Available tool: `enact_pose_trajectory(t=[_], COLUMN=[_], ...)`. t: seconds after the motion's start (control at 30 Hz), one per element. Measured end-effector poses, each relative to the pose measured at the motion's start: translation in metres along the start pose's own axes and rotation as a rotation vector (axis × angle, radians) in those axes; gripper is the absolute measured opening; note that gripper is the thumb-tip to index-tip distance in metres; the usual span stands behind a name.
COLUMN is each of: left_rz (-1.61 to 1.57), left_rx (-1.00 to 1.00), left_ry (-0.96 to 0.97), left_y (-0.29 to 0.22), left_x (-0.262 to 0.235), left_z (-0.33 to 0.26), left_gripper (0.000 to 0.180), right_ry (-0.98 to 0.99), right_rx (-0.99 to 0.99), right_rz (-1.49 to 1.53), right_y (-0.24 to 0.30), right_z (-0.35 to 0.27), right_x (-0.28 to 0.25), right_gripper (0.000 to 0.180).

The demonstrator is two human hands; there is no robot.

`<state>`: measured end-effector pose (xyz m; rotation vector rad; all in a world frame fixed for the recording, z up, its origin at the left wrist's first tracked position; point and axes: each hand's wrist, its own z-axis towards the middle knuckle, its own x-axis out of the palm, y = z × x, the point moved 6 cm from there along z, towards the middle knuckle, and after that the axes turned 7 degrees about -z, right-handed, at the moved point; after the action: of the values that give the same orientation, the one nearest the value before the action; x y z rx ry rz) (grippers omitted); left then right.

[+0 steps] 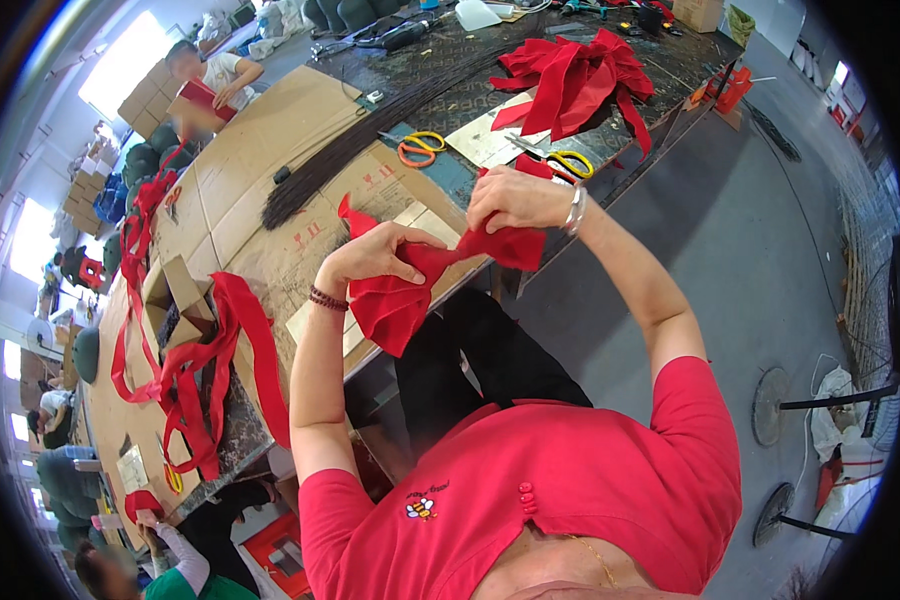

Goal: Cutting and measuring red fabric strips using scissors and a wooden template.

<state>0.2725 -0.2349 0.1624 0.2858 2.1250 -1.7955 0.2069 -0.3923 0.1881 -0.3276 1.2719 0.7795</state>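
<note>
A folded strip of red velvet ribbon [410, 290] runs from lower left to upper right above the near table edge, pinched at its gathered middle by the left hand [375, 255] and at its far end by the right hand [515, 200]; fingers hide the fold itself. Behind lies a long cardboard-covered worktable [260, 170] with a finished red bow [575, 80], yellow-handled scissors [568, 162] and a grey concrete floor [760, 250].

Cardboard-covered workbench [270, 130] bears scissors [420, 148], dark wires [370, 135], red ribbon [205, 375].
</note>
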Motion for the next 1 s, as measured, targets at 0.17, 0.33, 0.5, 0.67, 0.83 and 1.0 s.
enact_pose_trajectory(t=[0.17, 0.33, 0.5, 0.67, 0.83, 1.0], left_rz=[-0.037, -0.402, -0.534, -0.445, -0.897, -1.058], left_rx=[0.075, 0.138, 0.307, 0.301, 0.285, 0.308], left_ry=[-0.019, -0.362, -0.917, -0.810, -1.001, -1.037], left_y=[-0.005, 0.014, 0.017, 0.007, 0.031, 0.037], left_x=[0.010, 0.016, 0.032, 0.050, -0.039, -0.084], left_z=[0.007, 0.012, 0.008, 0.021, 0.000, -0.005], left_gripper=[0.047, 0.049, 0.056, 0.046, 0.041, 0.022], right_ry=[-0.268, -0.656, -1.165, -0.763, -0.547, -0.479], right_rx=[-0.106, 0.077, 0.815, 0.681, 0.668, 0.627], right_rz=[-0.458, -0.404, 0.830, 1.440, 1.249, 1.229], right_y=[0.015, 0.022, -0.020, -0.012, -0.012, -0.016], right_z=[0.018, 0.017, -0.051, -0.031, -0.035, -0.033], right_x=[-0.027, -0.036, 0.015, 0.065, 0.046, 0.039], right_gripper=[0.007, 0.011, 0.020, 0.027, 0.023, 0.019])
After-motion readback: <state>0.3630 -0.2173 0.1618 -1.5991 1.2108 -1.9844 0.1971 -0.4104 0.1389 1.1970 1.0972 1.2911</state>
